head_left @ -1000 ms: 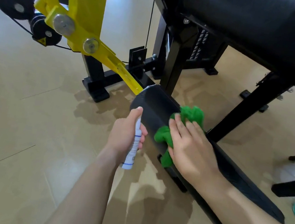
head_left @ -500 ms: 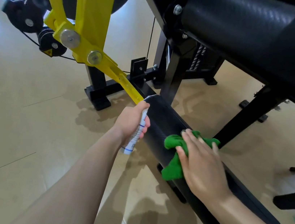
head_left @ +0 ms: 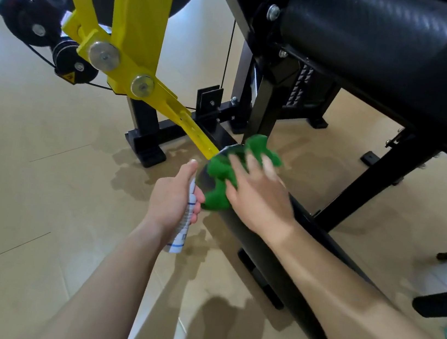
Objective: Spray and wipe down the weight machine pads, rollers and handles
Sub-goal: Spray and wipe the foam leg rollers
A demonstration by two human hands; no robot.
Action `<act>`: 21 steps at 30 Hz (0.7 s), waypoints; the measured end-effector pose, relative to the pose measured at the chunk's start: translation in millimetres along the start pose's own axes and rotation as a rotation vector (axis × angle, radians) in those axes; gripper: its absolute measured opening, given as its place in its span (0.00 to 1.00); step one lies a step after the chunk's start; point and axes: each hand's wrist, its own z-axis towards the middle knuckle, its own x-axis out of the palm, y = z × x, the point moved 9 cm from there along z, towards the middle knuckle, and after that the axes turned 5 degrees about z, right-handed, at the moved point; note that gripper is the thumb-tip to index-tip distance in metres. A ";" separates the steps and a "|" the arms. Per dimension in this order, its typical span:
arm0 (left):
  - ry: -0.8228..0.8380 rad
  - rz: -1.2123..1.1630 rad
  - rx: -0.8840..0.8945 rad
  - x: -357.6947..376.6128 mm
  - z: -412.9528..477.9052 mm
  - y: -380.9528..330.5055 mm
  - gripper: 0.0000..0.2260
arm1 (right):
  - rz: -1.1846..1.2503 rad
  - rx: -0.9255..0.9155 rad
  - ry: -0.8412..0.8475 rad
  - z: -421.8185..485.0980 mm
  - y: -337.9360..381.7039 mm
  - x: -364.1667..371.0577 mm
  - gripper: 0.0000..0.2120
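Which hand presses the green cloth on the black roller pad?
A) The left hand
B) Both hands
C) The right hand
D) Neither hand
C: the right hand presses the green cloth on the roller pad; the left hand grips the spray bottle.

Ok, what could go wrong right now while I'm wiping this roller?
The green cloth is at the roller end where the yellow lever arm joins; fingers could snag there. The floor beside it looks wet, possibly slippery. The left hand keeps the spray bottle aimed close, risking overspray.
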 end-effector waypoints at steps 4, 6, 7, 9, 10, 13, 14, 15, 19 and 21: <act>0.016 0.002 -0.019 5.2 -3.9 4.3 0.30 | -0.112 0.020 -0.004 -51.2 -21.7 -5.0 0.29; 0.000 -0.013 -0.031 8.1 -9.6 7.7 0.30 | -0.142 0.051 0.028 -15.3 -10.3 -2.5 0.30; -0.011 -0.024 -0.030 9.5 -13.3 9.3 0.29 | -0.131 0.059 0.017 9.9 -1.2 -1.1 0.29; -0.023 -0.018 -0.027 11.9 -24.0 12.7 0.29 | -0.096 0.053 0.011 53.4 19.8 -2.4 0.25; -0.020 -0.007 -0.028 12.3 -30.8 15.3 0.29 | -0.087 0.041 0.021 64.6 27.8 -4.4 0.23; 0.027 0.024 -0.033 15.9 -53.6 21.4 0.28 | -0.127 0.014 0.069 41.1 20.1 0.4 0.25; 0.037 0.031 -0.033 16.9 -62.9 23.2 0.28 | -0.133 0.010 0.076 17.0 11.3 -0.7 0.27; 0.044 0.035 -0.027 19.3 -72.3 24.5 0.27 | -0.132 0.006 0.078 -12.7 0.4 -3.9 0.28; 0.098 0.031 0.018 51.7 -107.3 33.0 0.18 | -0.113 0.008 0.005 -128.7 -48.9 -25.6 0.31; 0.157 0.063 0.095 78.8 -120.5 32.0 0.13 | -0.126 0.019 -0.029 -173.0 -65.0 -31.6 0.30</act>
